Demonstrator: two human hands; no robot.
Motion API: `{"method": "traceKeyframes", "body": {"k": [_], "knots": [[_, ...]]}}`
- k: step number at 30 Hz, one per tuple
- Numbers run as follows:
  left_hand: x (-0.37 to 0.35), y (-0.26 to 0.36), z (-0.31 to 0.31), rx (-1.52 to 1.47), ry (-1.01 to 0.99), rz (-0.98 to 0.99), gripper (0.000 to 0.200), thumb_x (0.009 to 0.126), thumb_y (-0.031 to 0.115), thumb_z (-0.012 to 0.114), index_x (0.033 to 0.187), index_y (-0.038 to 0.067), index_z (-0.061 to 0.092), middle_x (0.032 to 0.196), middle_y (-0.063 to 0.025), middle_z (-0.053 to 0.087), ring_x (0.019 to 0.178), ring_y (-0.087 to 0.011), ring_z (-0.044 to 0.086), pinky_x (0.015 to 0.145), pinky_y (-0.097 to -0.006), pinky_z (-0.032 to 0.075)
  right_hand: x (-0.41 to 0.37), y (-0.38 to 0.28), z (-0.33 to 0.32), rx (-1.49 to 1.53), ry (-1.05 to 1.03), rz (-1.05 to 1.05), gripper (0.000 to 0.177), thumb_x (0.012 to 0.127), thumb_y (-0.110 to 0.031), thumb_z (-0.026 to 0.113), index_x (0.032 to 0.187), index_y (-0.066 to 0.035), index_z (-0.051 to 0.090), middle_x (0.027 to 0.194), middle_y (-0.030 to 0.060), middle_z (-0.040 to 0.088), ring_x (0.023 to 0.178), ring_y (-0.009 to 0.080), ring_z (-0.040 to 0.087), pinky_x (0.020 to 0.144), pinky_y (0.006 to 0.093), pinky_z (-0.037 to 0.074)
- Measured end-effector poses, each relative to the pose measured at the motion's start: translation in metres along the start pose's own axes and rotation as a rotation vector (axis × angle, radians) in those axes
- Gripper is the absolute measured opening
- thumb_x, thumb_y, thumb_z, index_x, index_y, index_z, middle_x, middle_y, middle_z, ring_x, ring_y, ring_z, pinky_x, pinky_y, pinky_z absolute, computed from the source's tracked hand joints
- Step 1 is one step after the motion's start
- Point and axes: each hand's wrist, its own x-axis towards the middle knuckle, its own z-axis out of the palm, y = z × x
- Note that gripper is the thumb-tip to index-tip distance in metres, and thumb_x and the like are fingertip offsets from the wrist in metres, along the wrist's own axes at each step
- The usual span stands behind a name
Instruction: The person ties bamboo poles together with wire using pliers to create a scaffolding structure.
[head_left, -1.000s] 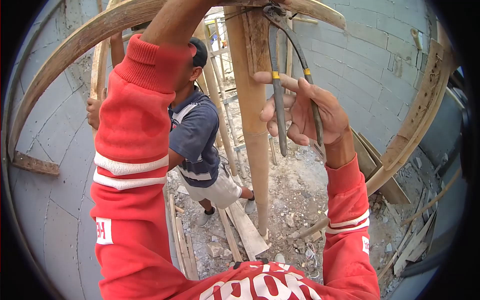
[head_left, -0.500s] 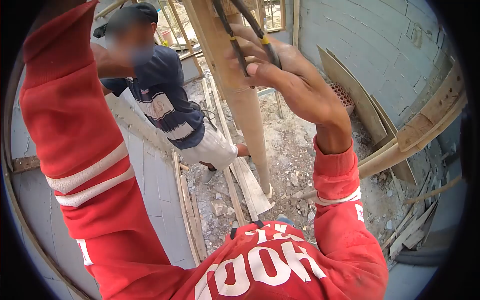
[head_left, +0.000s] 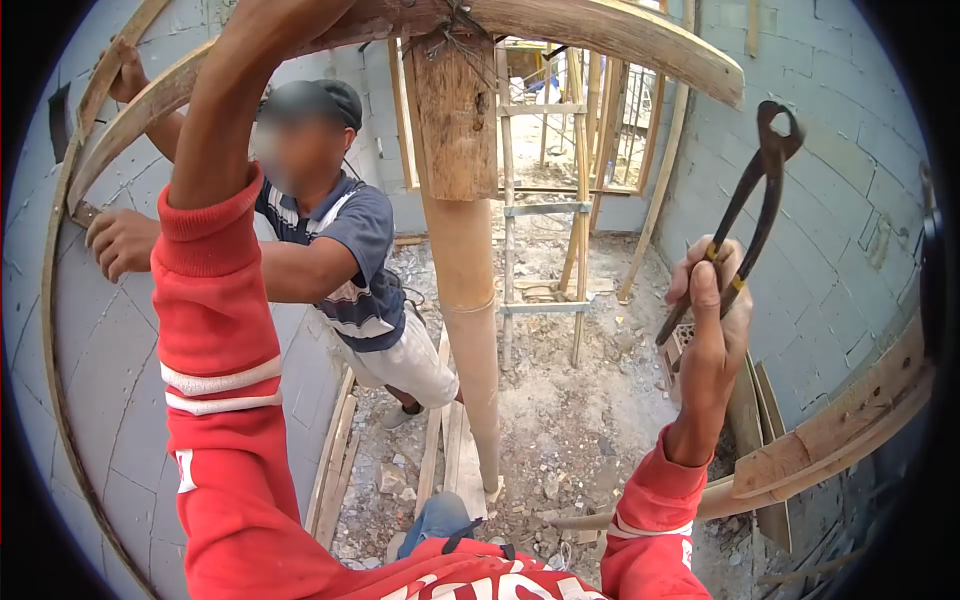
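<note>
My right hand (head_left: 708,312) is closed around the handles of a pair of pincers (head_left: 770,152), dark metal with yellow bands. Their jaws point up, apart from the wood. At the top edge my left hand (head_left: 290,12) is cut off beside a wooden beam (head_left: 610,38); its fingers do not show. The beam crosses a short timber piece (head_left: 455,125) on an upright bamboo post (head_left: 468,330). Dark tie wire (head_left: 456,18) is twisted around that joint.
A co-worker (head_left: 345,230) at the left has both hands near the beam's far end. Behind the post stands a ladder (head_left: 545,210). Grey block walls (head_left: 800,250) surround rubble ground (head_left: 570,430) with loose planks (head_left: 335,460). A bamboo-and-timber beam (head_left: 830,440) runs at the right.
The view has tilted up, bringing the beam and wire into sight. My right hand has moved from the post out to the right with the pincers. The co-worker's hands now show at the left.
</note>
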Motion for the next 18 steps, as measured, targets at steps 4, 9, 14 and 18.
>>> {"method": "traceKeyframes", "body": {"k": [4, 9, 14, 18], "knots": [[-0.019, -0.039, 0.036, 0.507, 0.255, 0.091, 0.048, 0.104, 0.039, 0.05, 0.086, 0.0, 0.072, 0.077, -0.0183, 0.068, 0.072, -0.0343, 0.065, 0.069, -0.0479, 0.05, 0.123, -0.019, -0.001, -0.496, 0.293, -0.468, 0.036, 0.107, -0.033, 0.048, 0.107, 0.0, 0.062, 0.099, 0.0142, 0.067, 0.097, 0.0232, 0.064, 0.088, 0.0377, 0.05], [-0.024, -0.023, 0.037, 0.822, 0.202, -0.053, 0.05, 0.105, 0.038, 0.043, 0.081, 0.005, 0.072, 0.079, -0.0227, 0.069, 0.075, -0.0463, 0.065, 0.071, -0.0557, 0.05, 0.17, -0.033, 0.041, -0.391, 0.347, -0.588, 0.034, 0.102, -0.019, 0.049, 0.094, 0.01, 0.065, 0.087, 0.024, 0.069, 0.083, 0.0311, 0.068, 0.078, 0.043, 0.052], [-0.02, -0.013, 0.04, 0.72, 0.21, -0.286, 0.047, 0.101, 0.034, 0.045, 0.082, -0.001, 0.07, 0.084, -0.0277, 0.069, 0.082, -0.047, 0.067, 0.077, -0.0557, 0.051, 0.184, 0.002, 0.015, -0.461, 0.184, -0.547, 0.048, 0.106, -0.045, 0.047, 0.107, -0.003, 0.069, 0.089, 0.0118, 0.071, 0.085, 0.027, 0.066, 0.081, 0.0383, 0.05], [-0.028, -0.04, 0.041, 1.193, 0.08, 0.078, 0.02, 0.096, 0.017, 0.065, 0.083, 0.007, 0.075, 0.076, -0.0085, 0.071, 0.066, -0.0256, 0.068, 0.063, -0.0441, 0.056, 0.189, -0.002, 0.004, -0.442, 0.218, -0.638, 0.041, 0.107, -0.035, 0.048, 0.101, -0.002, 0.071, 0.093, 0.0109, 0.073, 0.083, 0.021, 0.068, 0.08, 0.0336, 0.051]]}}
